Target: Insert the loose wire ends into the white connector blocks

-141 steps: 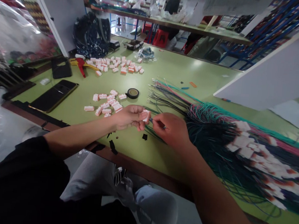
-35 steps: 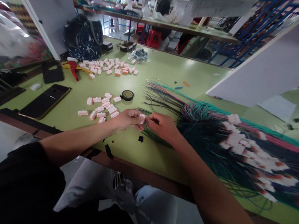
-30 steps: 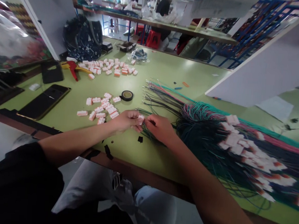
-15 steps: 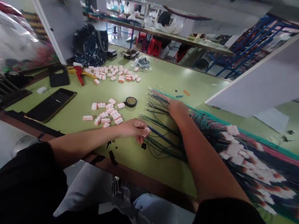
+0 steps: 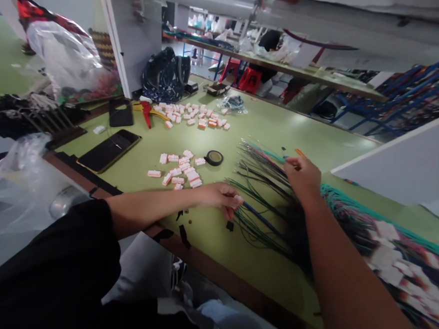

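Note:
My left hand (image 5: 222,197) pinches a small white connector (image 5: 238,200) near the table's front edge, where a dark blue wire bundle (image 5: 261,215) meets it. Farther right, my right hand (image 5: 303,178) is closed at the upper side of the fanned-out wires; whatever lies between its fingertips is too small to make out. Loose black and green wires (image 5: 257,194) spread between the two hands, their bare tips pointing left. White and orange connectors (image 5: 183,169) lie in a loose pile left of the wires, beside a roll of black tape (image 5: 214,157).
More connectors (image 5: 203,117) lie farther back, next to red and yellow pliers (image 5: 147,113). Two dark phones (image 5: 109,151) (image 5: 121,112) rest at the left. A patterned bag (image 5: 164,75) stands behind. Wires with white connectors (image 5: 404,262) cover the right side, near a pale panel (image 5: 404,157).
The view has swung left. My right hand has moved off the middle of the wires to their far side, near the small orange piece. My left hand still holds the connector.

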`<move>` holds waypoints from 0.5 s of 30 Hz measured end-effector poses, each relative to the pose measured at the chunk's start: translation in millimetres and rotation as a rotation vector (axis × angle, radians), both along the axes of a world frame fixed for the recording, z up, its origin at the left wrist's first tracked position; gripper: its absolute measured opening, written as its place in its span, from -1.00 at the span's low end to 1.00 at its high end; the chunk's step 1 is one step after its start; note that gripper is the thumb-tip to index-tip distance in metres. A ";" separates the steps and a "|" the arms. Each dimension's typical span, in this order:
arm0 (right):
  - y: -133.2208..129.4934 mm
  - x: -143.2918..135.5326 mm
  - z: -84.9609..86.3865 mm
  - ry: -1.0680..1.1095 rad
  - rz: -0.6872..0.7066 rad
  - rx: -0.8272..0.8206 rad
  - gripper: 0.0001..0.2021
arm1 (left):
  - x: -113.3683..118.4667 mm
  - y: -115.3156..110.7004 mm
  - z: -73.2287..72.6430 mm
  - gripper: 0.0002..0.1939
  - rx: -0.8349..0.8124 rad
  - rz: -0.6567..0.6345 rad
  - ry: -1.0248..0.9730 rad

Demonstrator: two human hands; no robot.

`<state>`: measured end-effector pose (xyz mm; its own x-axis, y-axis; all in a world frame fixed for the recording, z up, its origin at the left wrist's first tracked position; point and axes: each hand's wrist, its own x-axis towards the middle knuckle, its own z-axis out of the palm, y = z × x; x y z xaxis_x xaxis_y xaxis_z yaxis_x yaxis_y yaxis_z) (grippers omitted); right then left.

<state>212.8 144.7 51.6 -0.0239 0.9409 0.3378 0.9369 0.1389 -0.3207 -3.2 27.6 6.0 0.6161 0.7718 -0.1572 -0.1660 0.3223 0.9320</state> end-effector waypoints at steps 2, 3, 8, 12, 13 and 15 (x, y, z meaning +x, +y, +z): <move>-16.5 0.6 1.3 0.122 0.195 -0.055 -0.74 | 0.6 1.1 -3.9 -0.63 -0.019 0.025 -0.048; -26.9 -0.3 1.7 0.153 0.293 -0.098 -0.75 | 0.6 1.6 -5.8 -0.63 -0.027 0.031 -0.064; -75.4 -14.2 -3.2 0.193 0.559 -0.160 -0.80 | -0.6 3.5 -13.0 -0.65 -0.061 0.051 -0.098; -91.1 -23.2 -12.0 0.211 0.645 -0.103 -0.80 | -3.0 3.1 -13.1 -0.69 -0.076 0.069 -0.104; -92.4 -23.8 -13.7 0.209 0.666 -0.099 -0.80 | -3.7 2.8 -12.5 -0.70 -0.081 0.067 -0.100; -93.4 -23.2 -16.2 0.197 0.707 -0.123 -0.79 | -4.8 2.4 -10.9 -0.72 -0.091 0.073 -0.093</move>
